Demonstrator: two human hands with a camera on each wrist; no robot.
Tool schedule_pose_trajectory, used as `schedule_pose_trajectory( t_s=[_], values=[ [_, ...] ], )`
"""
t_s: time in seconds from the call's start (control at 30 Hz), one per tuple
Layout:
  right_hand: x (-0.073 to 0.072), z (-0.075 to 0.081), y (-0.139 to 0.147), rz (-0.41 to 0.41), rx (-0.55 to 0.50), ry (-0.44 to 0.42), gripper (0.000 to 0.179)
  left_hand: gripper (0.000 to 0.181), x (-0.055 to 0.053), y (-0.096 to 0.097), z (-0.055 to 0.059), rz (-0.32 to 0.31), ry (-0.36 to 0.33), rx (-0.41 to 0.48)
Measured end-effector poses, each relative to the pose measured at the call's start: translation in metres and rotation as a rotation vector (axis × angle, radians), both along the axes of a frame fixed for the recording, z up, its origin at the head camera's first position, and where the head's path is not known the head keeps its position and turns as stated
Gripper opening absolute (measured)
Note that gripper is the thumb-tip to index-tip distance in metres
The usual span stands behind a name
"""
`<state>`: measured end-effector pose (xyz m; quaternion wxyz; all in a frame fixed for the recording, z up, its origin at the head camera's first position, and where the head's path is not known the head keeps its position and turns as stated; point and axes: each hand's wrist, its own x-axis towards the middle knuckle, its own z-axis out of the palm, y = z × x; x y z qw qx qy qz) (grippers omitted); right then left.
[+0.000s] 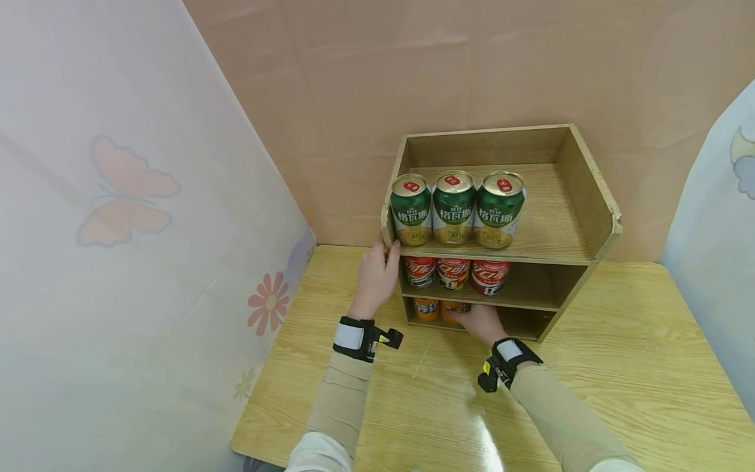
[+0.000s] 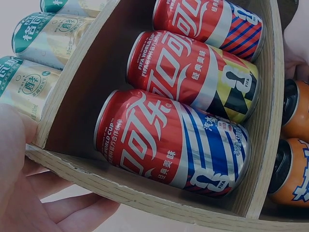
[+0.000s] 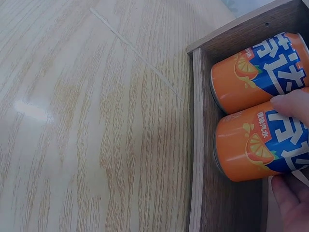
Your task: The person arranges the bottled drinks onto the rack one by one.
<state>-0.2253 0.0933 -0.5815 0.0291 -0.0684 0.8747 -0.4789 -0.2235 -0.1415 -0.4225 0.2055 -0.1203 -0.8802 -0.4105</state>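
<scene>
A three-tier wooden shelf (image 1: 560, 213) stands on the table. My left hand (image 1: 375, 278) grips the edge of its left side, with thumb in front and fingers round the outside in the left wrist view. On the bottom tier my right hand (image 1: 480, 322) holds an orange soda can (image 3: 251, 147) between thumb and fingers. Another orange soda can (image 3: 258, 72) stands against it, nearer the left side wall. The middle tier carries three red cola cans (image 2: 169, 145) in a row. Three green and gold cans (image 1: 453, 210) stand in a row on the top tier.
The light wooden table (image 1: 425, 406) extends in front of the shelf and to both sides. Behind it hangs a plain pinkish-brown cloth (image 1: 501, 65). A pale curtain (image 1: 147, 295) with butterfly and flower prints borders the left, and another pale curtain (image 1: 714, 216) the right.
</scene>
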Motion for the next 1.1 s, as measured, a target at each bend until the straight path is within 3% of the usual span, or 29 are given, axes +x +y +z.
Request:
schedule_pose_trajectory(
  t_s=[0.23, 0.43, 0.7, 0.9, 1.1],
  values=[
    [0.000, -0.003, 0.003, 0.012, -0.004, 0.009, 0.081, 0.030, 0.000, 0.001, 0.001, -0.003, -0.004, -0.001],
    [0.011, -0.003, 0.014, 0.037, 0.028, -0.058, 0.092, 0.029, 0.001, 0.001, 0.001, -0.010, -0.004, -0.004],
    [0.029, 0.016, 0.032, 0.085, 0.125, -0.056, 0.109, 0.027, 0.001, 0.001, 0.002, -0.012, -0.006, 0.005],
    [0.044, 0.033, 0.048, 0.143, 0.237, -0.046, 0.101, 0.027, 0.001, -0.001, 0.002, -0.008, -0.028, 0.000],
    [0.063, 0.054, 0.065, 0.226, 0.236, 0.069, 0.077, 0.028, 0.000, -0.002, 0.001, -0.007, -0.038, -0.002]
  ],
)
